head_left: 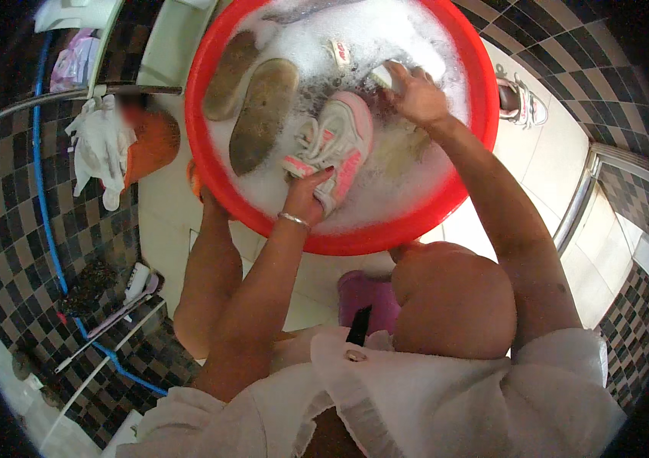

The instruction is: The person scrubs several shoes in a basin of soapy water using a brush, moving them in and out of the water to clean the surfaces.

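Pink-and-white sneaker is in the middle of the red basin, toe pointing far, laces facing left, lower side near or in the suds; exact waterline can't be read. Left hand has it by the near end, thumb over the upper, fingers mostly hidden beneath. Right hand is at the far right of the basin, fingers curled over a small white object; could be a brush, too little shows to say. Hand and sneaker are apart.

Two shoes sit soles up at left: one nearer sole, one farther sole, both partly in foam. Yellowish shape under suds at right, unclear what.

Handling, my read: wet sneaker probably heavier than dry, soft and bendy in the upper, stiffer along the sole. Soapy surface likely slippery; laces are a poor grip. Not fragile. Best hold: heel end, thumb over upper, fingers under sole, which is roughly the present grip. Toe end will likely droop or twist if pushed sideways.
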The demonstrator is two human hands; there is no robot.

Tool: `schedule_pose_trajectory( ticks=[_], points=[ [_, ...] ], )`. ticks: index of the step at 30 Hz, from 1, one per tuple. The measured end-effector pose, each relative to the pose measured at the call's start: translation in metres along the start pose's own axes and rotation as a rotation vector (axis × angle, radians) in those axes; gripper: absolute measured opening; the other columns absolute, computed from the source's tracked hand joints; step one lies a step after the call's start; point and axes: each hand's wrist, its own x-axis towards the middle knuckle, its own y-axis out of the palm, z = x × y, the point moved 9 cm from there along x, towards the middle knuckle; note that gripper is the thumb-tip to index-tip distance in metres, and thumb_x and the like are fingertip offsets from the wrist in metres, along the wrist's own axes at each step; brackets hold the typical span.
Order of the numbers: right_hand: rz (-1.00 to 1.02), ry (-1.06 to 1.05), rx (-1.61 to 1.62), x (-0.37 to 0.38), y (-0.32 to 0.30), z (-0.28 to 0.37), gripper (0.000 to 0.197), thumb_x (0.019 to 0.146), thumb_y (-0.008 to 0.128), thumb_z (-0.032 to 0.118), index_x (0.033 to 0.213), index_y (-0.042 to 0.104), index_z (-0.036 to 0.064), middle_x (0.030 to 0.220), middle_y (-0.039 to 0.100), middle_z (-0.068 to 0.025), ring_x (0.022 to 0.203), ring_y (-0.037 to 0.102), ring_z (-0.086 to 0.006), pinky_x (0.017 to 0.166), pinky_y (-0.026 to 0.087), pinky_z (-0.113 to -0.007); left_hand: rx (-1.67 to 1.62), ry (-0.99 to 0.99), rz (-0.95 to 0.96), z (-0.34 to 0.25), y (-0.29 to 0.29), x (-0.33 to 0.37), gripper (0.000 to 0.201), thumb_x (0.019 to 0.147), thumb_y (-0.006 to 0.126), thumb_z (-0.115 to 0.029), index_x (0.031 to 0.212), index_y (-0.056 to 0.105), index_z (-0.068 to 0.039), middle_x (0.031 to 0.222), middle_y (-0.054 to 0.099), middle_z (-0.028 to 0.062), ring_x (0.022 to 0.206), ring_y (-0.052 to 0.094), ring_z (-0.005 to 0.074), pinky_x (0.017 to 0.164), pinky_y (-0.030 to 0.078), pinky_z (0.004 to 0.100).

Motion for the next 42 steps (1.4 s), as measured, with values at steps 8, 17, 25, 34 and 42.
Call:
schedule_pose_trajectory(
  ticks=[8,17,25,34,42],
  points=[
    [0.614,0.03,0.023,0.024,0.062,-0.02,0.055,0.075,0.059,0.027,0.124,0.041,0.0106,0.13,0.036,-0.0143,0.116,0.038,-0.0281,0.096,0.033,-0.038,-0.242,0.008,0.174,-0.008,0.02,0.008,0.044,0.087,0.039,-0.031,0.119,0.043,-0.002,0.118,0.05,0.0132,0.106,0.05,0.0272,0.091,0.041,0.039],
    [0.153,-0.472,0.459,-0.046,-0.039,0.028,0.048,0.075,0.062,0.013,0.12,0.047,0.0139,0.123,0.046,-0.0098,0.113,0.044,-0.0239,0.095,0.036,-0.033,0.121,0.065,0.156,-0.003,0.017,0.013,0.03,0.076,0.052,-0.006,0.106,0.05,-0.001,0.1,0.057,0.0097,0.089,0.058,0.0222,0.077,0.049,0.0354],
    [0.309,-0.706,0.087,-0.052,-0.04,0.091,0.052,0.07,0.065,0.008,0.119,0.05,0.0171,0.125,0.043,-0.012,0.113,0.044,-0.0297,0.094,0.037,-0.037,-0.021,-0.148,0.151,0.027,0.001,0.003,0.021,0.071,0.055,-0.002,0.091,0.056,0.001,0.089,0.059,0.0098,0.082,0.059,0.0221,0.073,0.049,0.0329],
    [0.558,-0.558,0.241,-0.11,-0.036,0.032,0.054,0.073,0.062,0.011,0.125,0.044,0.0166,0.107,0.049,-0.0153,0.104,0.048,-0.0286,0.088,0.04,-0.04,0.234,0.029,0.454,0.063,0.048,-0.02,0.022,0.067,0.054,0.001,0.089,0.055,-0.001,0.084,0.058,0.008,0.075,0.059,0.0197,0.067,0.05,0.0349],
    [0.586,-0.525,-0.027,-0.1,-0.021,0.044,0.053,0.074,0.061,0.023,0.125,0.043,0.0239,0.099,0.05,-0.0155,0.095,0.051,-0.0338,0.082,0.042,-0.039,0.047,-0.198,0.358,0.068,0.064,-0.007,0.025,0.07,0.049,0.001,0.094,0.055,-0.001,0.09,0.06,0.0109,0.08,0.061,0.021,0.07,0.051,0.0317]
  ],
)
